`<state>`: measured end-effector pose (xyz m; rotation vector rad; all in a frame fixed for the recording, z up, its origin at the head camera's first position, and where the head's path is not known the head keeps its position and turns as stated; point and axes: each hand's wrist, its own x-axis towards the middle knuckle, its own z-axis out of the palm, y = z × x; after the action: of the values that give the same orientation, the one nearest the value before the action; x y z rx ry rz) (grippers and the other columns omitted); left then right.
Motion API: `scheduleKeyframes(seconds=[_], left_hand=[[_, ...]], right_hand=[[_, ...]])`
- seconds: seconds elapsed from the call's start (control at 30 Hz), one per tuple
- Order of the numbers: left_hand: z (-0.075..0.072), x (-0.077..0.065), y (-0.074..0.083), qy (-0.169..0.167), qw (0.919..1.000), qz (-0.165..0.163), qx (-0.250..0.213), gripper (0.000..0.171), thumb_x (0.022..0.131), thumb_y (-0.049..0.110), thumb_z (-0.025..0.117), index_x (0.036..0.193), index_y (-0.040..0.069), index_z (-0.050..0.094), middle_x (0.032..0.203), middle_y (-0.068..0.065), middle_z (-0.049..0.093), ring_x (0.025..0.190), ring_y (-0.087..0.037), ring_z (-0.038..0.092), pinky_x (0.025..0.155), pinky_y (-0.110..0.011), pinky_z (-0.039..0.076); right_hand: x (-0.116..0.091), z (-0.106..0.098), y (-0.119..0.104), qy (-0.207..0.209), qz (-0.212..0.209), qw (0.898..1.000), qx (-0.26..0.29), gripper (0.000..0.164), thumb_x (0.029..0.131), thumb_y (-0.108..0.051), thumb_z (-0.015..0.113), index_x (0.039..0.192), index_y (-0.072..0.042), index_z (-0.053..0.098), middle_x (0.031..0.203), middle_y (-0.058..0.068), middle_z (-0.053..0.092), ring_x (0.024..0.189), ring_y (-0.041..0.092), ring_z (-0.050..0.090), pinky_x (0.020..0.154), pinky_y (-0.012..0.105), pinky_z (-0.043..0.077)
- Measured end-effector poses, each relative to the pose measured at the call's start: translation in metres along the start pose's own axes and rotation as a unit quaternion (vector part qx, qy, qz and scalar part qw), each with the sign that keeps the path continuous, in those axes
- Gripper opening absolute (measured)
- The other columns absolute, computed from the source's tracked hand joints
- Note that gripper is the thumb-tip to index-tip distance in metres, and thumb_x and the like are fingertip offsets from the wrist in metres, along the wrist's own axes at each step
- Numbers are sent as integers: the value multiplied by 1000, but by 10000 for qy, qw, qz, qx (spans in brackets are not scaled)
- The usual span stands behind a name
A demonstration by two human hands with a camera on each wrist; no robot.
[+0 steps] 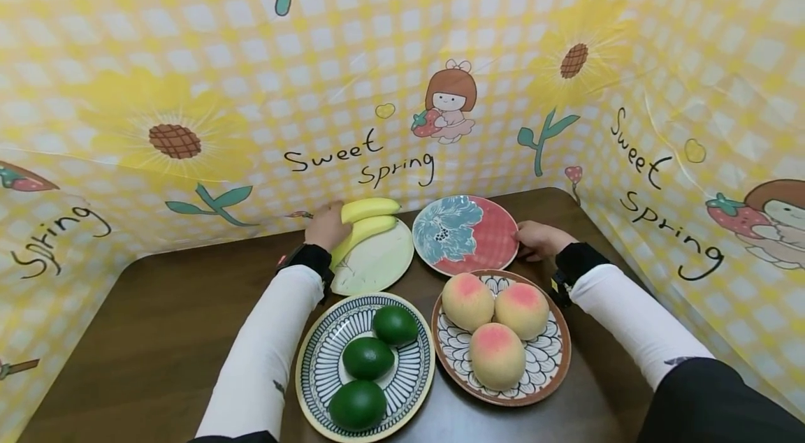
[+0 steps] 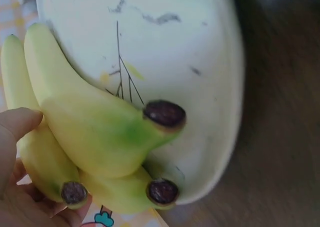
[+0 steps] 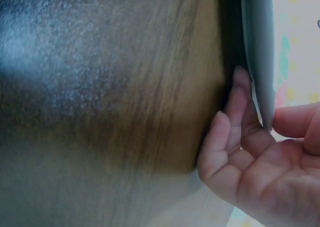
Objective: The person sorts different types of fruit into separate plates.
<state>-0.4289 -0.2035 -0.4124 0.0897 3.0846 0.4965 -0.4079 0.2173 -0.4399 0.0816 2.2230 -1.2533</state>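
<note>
My left hand (image 1: pixel 327 226) is at the back of the table, its thumb and fingers round the outermost of several yellow bananas (image 1: pixel 371 207). In the left wrist view the bananas (image 2: pixel 95 117) lie bunched over the edge of a pale oval plate (image 2: pixel 210 87), dark stem ends toward the camera. To their right is a red plate with a blue flower (image 1: pixel 484 240). At its right edge my right hand (image 1: pixel 541 239) pinches the rim; the right wrist view shows the thumb above the plate (image 3: pixel 261 52) and fingers beneath. Some fingers of the left hand are hidden by the bananas.
In front stand a striped plate (image 1: pixel 314 359) with three green, avocado-like fruits (image 1: pixel 367 358) and a brown-rimmed plate (image 1: pixel 553 373) with three peaches (image 1: pixel 497 356). A yellow checked cloth (image 1: pixel 377 45) walls the back and sides of the dark wooden table (image 1: pixel 157 331).
</note>
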Motion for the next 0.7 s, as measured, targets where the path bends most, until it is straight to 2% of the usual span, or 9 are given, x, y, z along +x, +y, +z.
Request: scheduleKeyframes(seconds=[0.2, 0.43, 0.57, 0.63, 0.7], left_hand=[[9, 3, -2, 3, 9996, 74, -262, 61, 106, 25, 54, 156, -3, 33, 156, -37, 32, 149, -51, 29, 116, -64, 36], [11, -2, -10, -60, 9995, 307, 26, 62, 108, 25, 50, 156, -7, 28, 156, -40, 29, 149, -53, 26, 115, -63, 36], [3, -5, -5, -113, 9990, 420, 95, 63, 109, 26, 50, 156, -8, 27, 156, -39, 30, 148, -53, 27, 115, -63, 36], [-3, -6, 0, -195, 9987, 458, 89, 64, 109, 28, 49, 157, -7, 25, 157, -39, 30, 149, -53, 26, 115, -63, 36], [-10, -8, 8, -293, 9982, 518, 82, 64, 109, 28, 49, 157, -7, 24, 156, -38, 31, 147, -53, 28, 113, -61, 38]], right_hand=[[1, 3, 2, 93, -26, 9999, -57, 28, 110, -11, 28, 127, 4, 43, 82, -2, 55, 79, 13, 56, 75, 29, 46], [7, 7, 7, 103, -32, 9999, -29, 26, 110, -11, 30, 127, 4, 42, 87, 3, 56, 81, 16, 57, 76, 31, 47], [33, -5, 26, -39, -154, 9999, 18, 26, 110, -18, 36, 126, 0, 45, 94, 8, 58, 85, 21, 61, 77, 35, 50], [40, -9, 30, -43, -168, 9998, -27, 29, 110, -20, 36, 130, 0, 45, 101, 12, 58, 89, 24, 62, 80, 37, 51], [38, -10, 27, 14, -160, 9998, -106, 31, 110, -19, 35, 132, 2, 43, 104, 13, 57, 90, 24, 62, 80, 37, 52]])
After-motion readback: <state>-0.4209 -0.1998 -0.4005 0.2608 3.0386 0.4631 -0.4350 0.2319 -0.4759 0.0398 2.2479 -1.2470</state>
